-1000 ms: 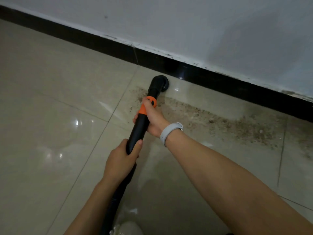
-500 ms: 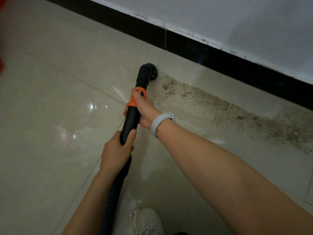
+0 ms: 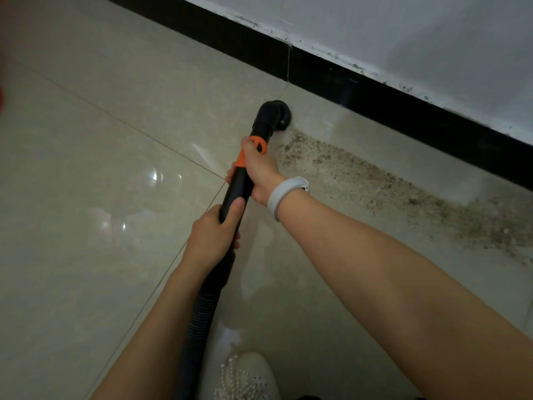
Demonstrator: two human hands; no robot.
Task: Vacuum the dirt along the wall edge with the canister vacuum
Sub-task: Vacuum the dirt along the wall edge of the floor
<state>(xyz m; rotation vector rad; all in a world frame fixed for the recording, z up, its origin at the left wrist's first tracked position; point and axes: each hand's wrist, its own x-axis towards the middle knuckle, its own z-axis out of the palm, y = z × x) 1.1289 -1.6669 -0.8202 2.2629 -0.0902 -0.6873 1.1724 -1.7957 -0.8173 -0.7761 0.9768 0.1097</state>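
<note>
A black vacuum wand (image 3: pixel 238 186) with an orange collar (image 3: pixel 253 148) ends in a round brush nozzle (image 3: pixel 275 115) that sits on the tile at the left end of a brown dirt strip (image 3: pixel 389 192). The strip runs rightward along the black skirting (image 3: pixel 375 93). My right hand (image 3: pixel 259 171), with a white wristband, grips the wand at the orange collar. My left hand (image 3: pixel 213 235) grips the wand lower down, where the ribbed black hose (image 3: pixel 199 321) begins. The canister itself is out of view.
Glossy beige floor tiles (image 3: pixel 101 197) spread to the left. A white wall (image 3: pixel 403 30) rises above the skirting. A white beaded shoe (image 3: pixel 248 376) stands at the bottom edge beside the hose. A blurred red shape (image 3: pixel 2 96) shows at the left edge.
The nozzle has pulled back from the skirting and moved along to the dirt strip's left end. The view has shifted, and the shoe now shows at the bottom. Both hands keep their grip.
</note>
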